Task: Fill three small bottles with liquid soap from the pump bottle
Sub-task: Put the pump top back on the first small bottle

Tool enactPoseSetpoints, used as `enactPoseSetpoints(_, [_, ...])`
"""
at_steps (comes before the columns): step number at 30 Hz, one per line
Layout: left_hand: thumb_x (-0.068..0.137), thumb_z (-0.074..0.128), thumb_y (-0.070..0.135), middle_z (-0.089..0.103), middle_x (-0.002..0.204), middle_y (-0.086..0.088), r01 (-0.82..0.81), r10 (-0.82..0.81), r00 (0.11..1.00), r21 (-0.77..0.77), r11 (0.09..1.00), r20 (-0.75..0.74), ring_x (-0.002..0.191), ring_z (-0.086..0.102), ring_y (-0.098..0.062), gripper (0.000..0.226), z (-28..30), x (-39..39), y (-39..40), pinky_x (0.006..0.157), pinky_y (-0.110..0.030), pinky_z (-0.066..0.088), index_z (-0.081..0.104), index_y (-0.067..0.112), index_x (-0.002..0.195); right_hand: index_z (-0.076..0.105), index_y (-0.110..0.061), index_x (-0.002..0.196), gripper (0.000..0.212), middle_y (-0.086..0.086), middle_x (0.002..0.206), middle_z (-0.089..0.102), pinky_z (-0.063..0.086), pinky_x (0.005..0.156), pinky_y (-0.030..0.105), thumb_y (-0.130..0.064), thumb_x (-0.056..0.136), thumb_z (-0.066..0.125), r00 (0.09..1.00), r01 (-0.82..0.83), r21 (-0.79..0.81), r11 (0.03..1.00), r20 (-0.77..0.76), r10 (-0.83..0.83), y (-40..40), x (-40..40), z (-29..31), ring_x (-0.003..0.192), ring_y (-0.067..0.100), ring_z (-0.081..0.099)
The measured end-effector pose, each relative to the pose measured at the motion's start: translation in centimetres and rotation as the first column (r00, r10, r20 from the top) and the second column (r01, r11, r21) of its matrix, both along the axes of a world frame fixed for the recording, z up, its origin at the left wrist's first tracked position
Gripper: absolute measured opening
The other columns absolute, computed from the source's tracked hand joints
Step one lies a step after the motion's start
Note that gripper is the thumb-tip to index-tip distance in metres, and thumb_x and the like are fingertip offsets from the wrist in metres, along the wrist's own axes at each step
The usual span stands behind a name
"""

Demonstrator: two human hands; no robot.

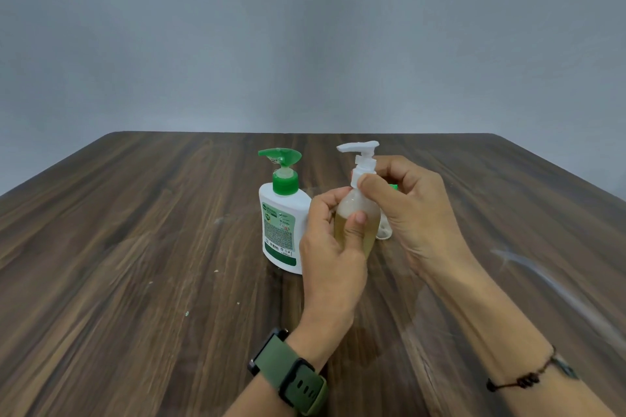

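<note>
A white soap pump bottle (279, 227) with a green pump head stands upright on the wooden table (135, 247). Just right of it I hold a small clear bottle (371, 217) with yellowish liquid inside and a white pump top. My left hand (330, 247) wraps around its body, thumb across the front. My right hand (413, 210) pinches the white collar of its pump top. Behind the right hand, part of another small clear bottle (384, 230) shows, with a bit of green (393, 186) above it; the rest is hidden.
The dark wood table reaches to a far edge below a grey wall (305, 44). A green-strapped watch (291, 372) is on my left wrist and a dark cord bracelet (528, 379) on my right. Small specks lie on the table at left.
</note>
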State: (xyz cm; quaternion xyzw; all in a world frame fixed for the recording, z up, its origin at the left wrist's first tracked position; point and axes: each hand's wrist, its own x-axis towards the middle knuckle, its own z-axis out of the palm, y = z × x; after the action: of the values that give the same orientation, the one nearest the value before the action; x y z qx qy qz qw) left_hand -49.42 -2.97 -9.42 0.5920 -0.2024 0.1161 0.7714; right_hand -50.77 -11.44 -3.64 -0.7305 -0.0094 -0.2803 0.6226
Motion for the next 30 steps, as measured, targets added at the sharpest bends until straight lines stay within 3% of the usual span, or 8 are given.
enactPoseSetpoints(4, [0.087,0.059,0.021,0.066,0.105,0.005,0.019,-0.016,0.999,0.059,0.998,-0.051,0.102,0.062,-0.013,0.023,0.3,0.8,0.5,0.087,-0.036,0.052,0.057,0.042,0.097,0.069,-0.016,0.085,0.008,0.009,0.084,0.069,0.052,0.072,0.038,-0.016,0.079,0.063,0.997,-0.003,-0.247,0.969,-0.073,-0.015,-0.7,0.3,0.7,0.081,0.027,0.063])
enactPoseSetpoints(8, [0.081,0.059,0.036,0.049,0.136,0.008,0.054,-0.047,0.995,0.085,0.995,-0.089,0.124,0.046,-0.003,0.044,0.3,0.1,1.3,0.106,-0.032,0.038,0.039,0.044,0.120,0.067,-0.012,0.085,0.008,0.002,0.074,0.065,0.046,0.065,0.029,-0.019,0.081,0.063,0.997,0.031,-0.373,0.927,-0.048,-0.053,-1.7,2.4,2.1,0.067,0.016,0.057])
enactPoseSetpoints(12, [0.086,0.059,0.028,0.034,0.145,0.022,0.042,-0.035,0.996,0.088,0.995,-0.081,0.131,0.030,0.011,0.048,-0.9,-2.1,1.7,0.112,-0.023,0.027,0.035,0.056,0.116,0.063,-0.009,0.083,0.011,-0.003,0.071,0.057,0.036,0.053,0.008,-0.019,0.082,0.061,0.990,0.123,-0.536,0.835,0.006,-0.141,-2.4,6.4,3.5,0.062,0.006,0.048])
enactPoseSetpoints(16, [0.089,0.056,0.014,0.041,0.140,0.022,0.087,-0.070,0.988,0.122,0.989,-0.136,0.127,0.034,0.014,0.050,-1.9,-2.8,1.6,0.103,-0.005,0.028,0.037,0.053,0.114,0.064,-0.001,0.092,0.018,0.008,0.088,0.063,0.038,0.058,0.018,-0.015,0.081,0.061,0.980,0.060,-0.660,0.749,-0.105,-0.171,-2.3,10.4,2.2,0.077,0.018,0.055])
enactPoseSetpoints(19, [0.090,0.055,0.011,0.043,0.139,0.020,0.117,-0.093,0.983,0.150,0.982,-0.160,0.127,0.037,0.012,0.049,-2.3,-2.7,1.7,0.108,-0.013,0.029,0.037,0.048,0.117,0.064,0.000,0.093,0.018,0.013,0.096,0.066,0.039,0.057,0.021,-0.012,0.080,0.061,0.967,0.002,-0.714,0.700,-0.177,-0.183,-2.1,11.9,0.7,0.077,0.019,0.056])
enactPoseSetpoints(21, [0.090,0.055,0.011,0.044,0.138,0.020,0.126,-0.099,0.983,0.172,0.977,-0.156,0.126,0.037,0.012,0.048,-2.4,-2.5,1.6,0.108,-0.013,0.028,0.039,0.043,0.121,0.064,0.001,0.094,0.020,0.014,0.097,0.066,0.046,0.064,0.028,-0.012,0.080,0.061,0.957,-0.019,-0.725,0.689,-0.213,-0.197,-2.0,12.4,-0.1,0.081,0.022,0.058])
enactPoseSetpoints(24, [0.090,0.055,0.011,0.046,0.137,0.021,0.127,-0.100,0.984,0.186,0.974,-0.147,0.124,0.039,0.014,0.049,-2.3,-2.2,1.5,0.105,-0.008,0.029,0.040,0.043,0.123,0.064,0.002,0.097,0.023,0.016,0.101,0.066,0.051,0.081,0.039,-0.012,0.079,0.063,0.947,-0.035,-0.692,0.721,-0.254,-0.198,-2.2,12.5,-0.9,0.091,0.027,0.061])
enactPoseSetpoints(30, [0.090,0.055,0.009,0.048,0.135,0.021,0.131,-0.101,0.980,0.170,0.977,-0.172,0.124,0.040,0.012,0.049,-1.8,-1.9,1.1,0.102,-0.008,0.032,0.042,0.051,0.111,0.064,0.000,0.099,0.024,0.014,0.102,0.066,0.051,0.086,0.041,-0.014,0.079,0.066,0.945,-0.041,-0.646,0.762,-0.273,-0.180,-2.4,12.2,-1.1,0.092,0.026,0.062])
